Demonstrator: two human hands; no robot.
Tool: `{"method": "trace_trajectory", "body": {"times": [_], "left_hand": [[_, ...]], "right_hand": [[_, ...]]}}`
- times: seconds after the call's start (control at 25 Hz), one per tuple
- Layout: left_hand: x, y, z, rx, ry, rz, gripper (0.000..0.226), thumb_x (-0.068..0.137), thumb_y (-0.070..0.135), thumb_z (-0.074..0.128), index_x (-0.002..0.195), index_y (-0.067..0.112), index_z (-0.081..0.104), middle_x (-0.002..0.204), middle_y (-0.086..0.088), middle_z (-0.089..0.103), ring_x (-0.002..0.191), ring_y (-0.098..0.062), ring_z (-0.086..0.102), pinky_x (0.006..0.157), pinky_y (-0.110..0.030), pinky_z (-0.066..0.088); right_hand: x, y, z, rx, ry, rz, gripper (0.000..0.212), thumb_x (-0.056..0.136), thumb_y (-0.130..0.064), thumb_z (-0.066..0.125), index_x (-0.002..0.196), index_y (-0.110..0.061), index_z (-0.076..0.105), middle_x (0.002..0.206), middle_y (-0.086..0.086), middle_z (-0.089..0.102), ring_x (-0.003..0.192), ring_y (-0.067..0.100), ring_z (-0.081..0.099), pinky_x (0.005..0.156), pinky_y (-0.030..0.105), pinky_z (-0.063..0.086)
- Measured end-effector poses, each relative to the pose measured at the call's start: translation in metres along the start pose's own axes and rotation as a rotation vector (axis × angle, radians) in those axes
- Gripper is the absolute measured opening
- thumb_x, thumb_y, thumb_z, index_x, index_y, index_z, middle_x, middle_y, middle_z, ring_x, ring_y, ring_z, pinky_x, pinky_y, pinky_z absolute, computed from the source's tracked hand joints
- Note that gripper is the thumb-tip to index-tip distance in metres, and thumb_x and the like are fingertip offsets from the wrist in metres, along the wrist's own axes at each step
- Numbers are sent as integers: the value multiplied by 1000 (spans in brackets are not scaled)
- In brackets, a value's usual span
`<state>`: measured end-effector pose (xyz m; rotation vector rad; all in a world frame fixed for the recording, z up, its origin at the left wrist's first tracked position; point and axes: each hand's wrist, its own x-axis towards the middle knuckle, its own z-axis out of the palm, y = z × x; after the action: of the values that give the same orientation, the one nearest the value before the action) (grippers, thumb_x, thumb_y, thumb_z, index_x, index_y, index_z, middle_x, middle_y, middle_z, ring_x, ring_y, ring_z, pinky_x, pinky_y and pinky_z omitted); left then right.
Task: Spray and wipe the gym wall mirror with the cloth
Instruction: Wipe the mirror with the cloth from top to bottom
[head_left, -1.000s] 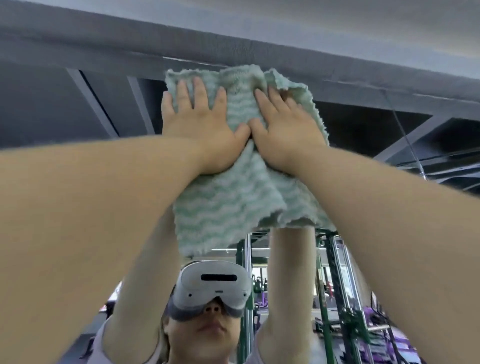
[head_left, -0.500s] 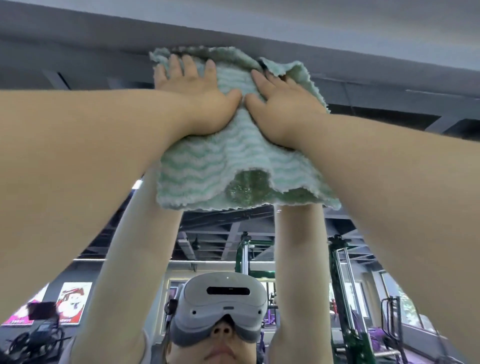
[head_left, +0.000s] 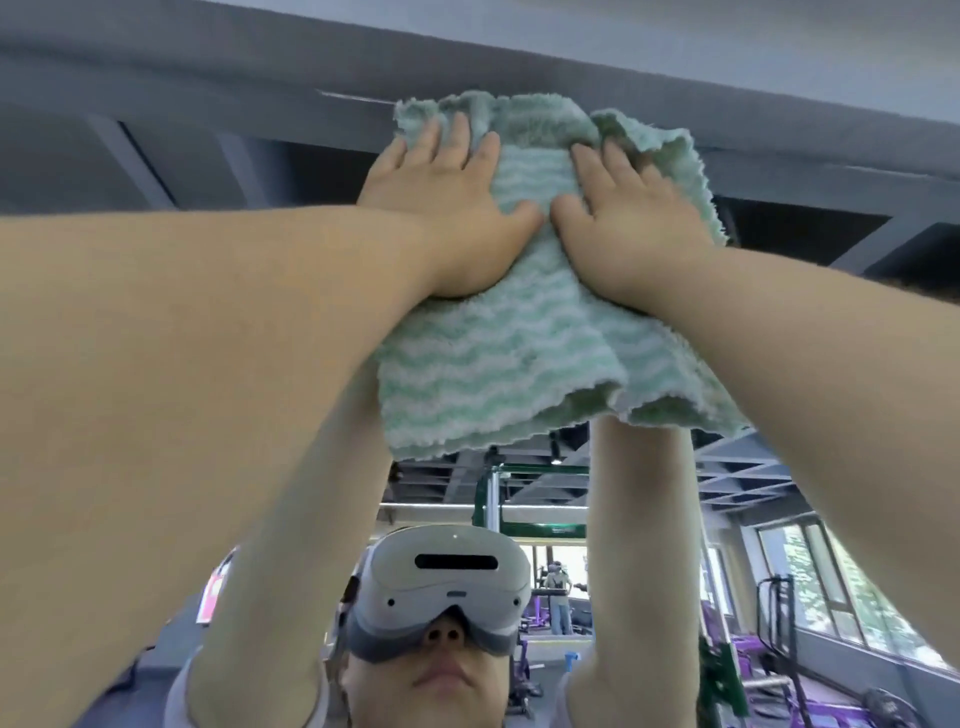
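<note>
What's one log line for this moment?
phase: wipe | left hand: flat on cloth | right hand: flat on cloth | cloth: pressed to mirror

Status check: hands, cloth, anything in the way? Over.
Left hand and right hand flat, side by side, pressing cloth onto mirror. Cloth bunched at top, lower edge hanging loose. No obstruction seen around it.

Count: 1 cloth (head_left: 498, 364), 2 hands (left hand (head_left: 452, 223), right hand (head_left: 634, 234)), 1 mirror (head_left: 857, 493), 1 headset (head_left: 447, 587) reflected in it.
</note>
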<state>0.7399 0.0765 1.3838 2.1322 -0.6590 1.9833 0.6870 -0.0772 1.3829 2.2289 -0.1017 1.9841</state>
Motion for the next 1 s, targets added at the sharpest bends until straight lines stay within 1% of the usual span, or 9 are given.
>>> {"method": "trace_trajectory", "body": {"times": [0.16, 0.24, 0.28, 0.36, 0.4, 0.56, 0.76, 0.88, 1.0], "left_hand": [[-32, -111, -15, 1, -12, -162, 78, 92, 67, 16, 155, 25, -2, 162, -1, -12, 149, -19, -10, 120, -37, -4], [-41, -126, -15, 9, -18, -206, 78, 93, 66, 13, 155, 22, -3, 162, -5, -13, 149, -23, -11, 120, -40, -5], [-41, -124, -13, 12, -13, -229, 77, 94, 65, 13, 155, 20, -3, 162, -7, -13, 148, -25, -12, 120, -42, -5], [-32, -106, -12, 6, 3, -256, 77, 93, 64, 14, 155, 21, -2, 161, -11, -12, 148, -30, -13, 119, -46, -5], [-27, -95, -12, 8, 8, -233, 77, 92, 65, 15, 155, 23, -1, 162, -11, -12, 148, -31, -12, 119, -47, -5], [-14, -28, -4, 19, 13, -33, 74, 93, 65, 14, 155, 27, 1, 162, -6, -9, 149, -28, -10, 120, -46, -3], [-10, 52, 9, 29, 12, 20, 73, 93, 63, 13, 155, 26, 0, 162, -6, -10, 149, -27, -11, 120, -44, -4], [-20, 62, 13, 24, 4, 43, 73, 93, 62, 12, 155, 26, -2, 162, -4, -11, 149, -24, -12, 120, -43, -4], [-43, 36, 10, 16, -14, 89, 75, 93, 63, 13, 154, 25, -4, 162, -5, -12, 148, -22, -13, 120, -43, -5]], "right_hand": [[14, -118, 17, 13, -1, -115, 61, 99, -48, 18, 155, -29, 4, 163, -2, -2, 149, 24, 3, 120, 37, 1], [17, -146, 22, 18, 9, -134, 59, 100, -45, 17, 155, -30, 4, 163, -4, -1, 149, 23, 2, 120, 36, 0], [18, -147, 21, 16, 10, -148, 58, 100, -44, 17, 155, -30, 4, 163, -4, -1, 149, 22, 3, 120, 35, 0], [13, -125, 15, 6, 3, -150, 58, 101, -46, 18, 155, -31, 4, 163, -6, 1, 149, 20, 5, 120, 33, 1], [8, -109, 12, 3, -1, -135, 58, 101, -48, 20, 155, -32, 5, 163, -6, 1, 149, 20, 5, 119, 32, 2], [-19, -29, 5, 6, 6, -26, 60, 101, -50, 23, 155, -31, 7, 163, -6, 2, 149, 19, 5, 118, 30, 3], [-42, 49, -2, 19, 32, 22, 57, 103, -47, 22, 156, -29, 8, 163, -4, 2, 149, 20, 6, 118, 31, 4], [-50, 55, -1, 8, 16, 41, 58, 103, -46, 19, 156, -27, 6, 163, -2, 0, 149, 22, 6, 119, 34, 4], [-63, 22, 0, 1, -29, 89, 59, 102, -45, 18, 156, -26, 2, 163, 0, -5, 149, 25, 3, 120, 36, 1]]}}
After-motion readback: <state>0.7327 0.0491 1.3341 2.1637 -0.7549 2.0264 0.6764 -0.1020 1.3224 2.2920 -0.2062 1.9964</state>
